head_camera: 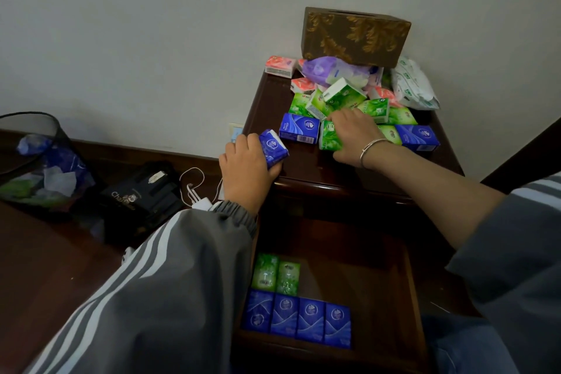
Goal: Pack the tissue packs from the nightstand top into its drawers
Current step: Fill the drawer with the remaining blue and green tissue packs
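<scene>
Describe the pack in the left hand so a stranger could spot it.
Find the dark wood nightstand against the wall. At its front left corner, the left hand grips a blue tissue pack. It alone is held tilted; the other blue packs lie flat.

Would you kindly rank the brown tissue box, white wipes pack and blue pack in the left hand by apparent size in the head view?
1. brown tissue box
2. white wipes pack
3. blue pack, partly hidden by the left hand

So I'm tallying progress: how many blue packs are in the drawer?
4, in a row along the drawer front: blue packs at. None look hidden.
</scene>
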Available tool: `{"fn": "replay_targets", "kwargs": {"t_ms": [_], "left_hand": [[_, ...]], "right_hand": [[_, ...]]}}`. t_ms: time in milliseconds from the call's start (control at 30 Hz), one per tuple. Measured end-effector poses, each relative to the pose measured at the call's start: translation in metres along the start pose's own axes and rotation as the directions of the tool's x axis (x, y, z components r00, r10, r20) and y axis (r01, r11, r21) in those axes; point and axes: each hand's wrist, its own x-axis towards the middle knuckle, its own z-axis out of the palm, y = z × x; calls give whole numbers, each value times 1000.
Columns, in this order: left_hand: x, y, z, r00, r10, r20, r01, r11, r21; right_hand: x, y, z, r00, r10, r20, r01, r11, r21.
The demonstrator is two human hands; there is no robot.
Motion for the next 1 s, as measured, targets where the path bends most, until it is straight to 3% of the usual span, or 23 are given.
{"fn": "replay_targets", "kwargs": {"t_ms": [133, 233, 333, 400, 467, 533, 633, 700, 767, 833, 900, 1000], "left_hand": [[1, 0, 0, 1000, -2, -6, 2, 1000, -9], [0, -2, 0, 1000, 13, -14, -13, 1000, -15], [-2, -5, -2, 999, 42, -28, -43, 998, -38], [-6, -7, -6, 998, 50, -42, -54, 992, -117], [-16, -11, -13, 995, -37, -96, 8, 958, -288], [-35, -19, -18, 960, -222, -172, 107, 856, -506], [-80, -34, -13, 897, -413, -154, 194, 683, -704], [-114, -43, 0, 871, -490, -31, 318, 612, -724], [-138, -51, 17, 824, -554, 123, 478, 560, -677], [-149, -57, 30, 763, -594, 256, 601, 507, -618], [-146, -60, 35, 718, -604, 345, 663, 445, -602], [-142, -59, 40, 729, -561, 392, 664, 444, -601]], "right_hand": [[-16, -5, 7, 988, 6, -156, -8, 1000, -17], [-36, -9, 6, 956, 51, -290, -33, 997, 69], [-65, -14, -3, 871, 189, -453, -42, 948, 316], [-92, -23, -8, 821, 326, -469, -26, 842, 539], [-125, -34, -9, 792, 469, -390, -53, 690, 722], [-157, -46, -1, 800, 563, -207, -131, 502, 855], [-188, -71, 30, 821, 507, 262, -426, 240, 872], [-191, -93, 59, 715, 399, 573, -660, 118, 742], [-185, -114, 91, 609, 355, 710, -773, 64, 631], [-171, -130, 117, 556, 379, 740, -808, 35, 589], [-154, -142, 140, 520, 425, 740, -829, 45, 557], [-137, -156, 164, 486, 471, 736, -862, 121, 492]]}}
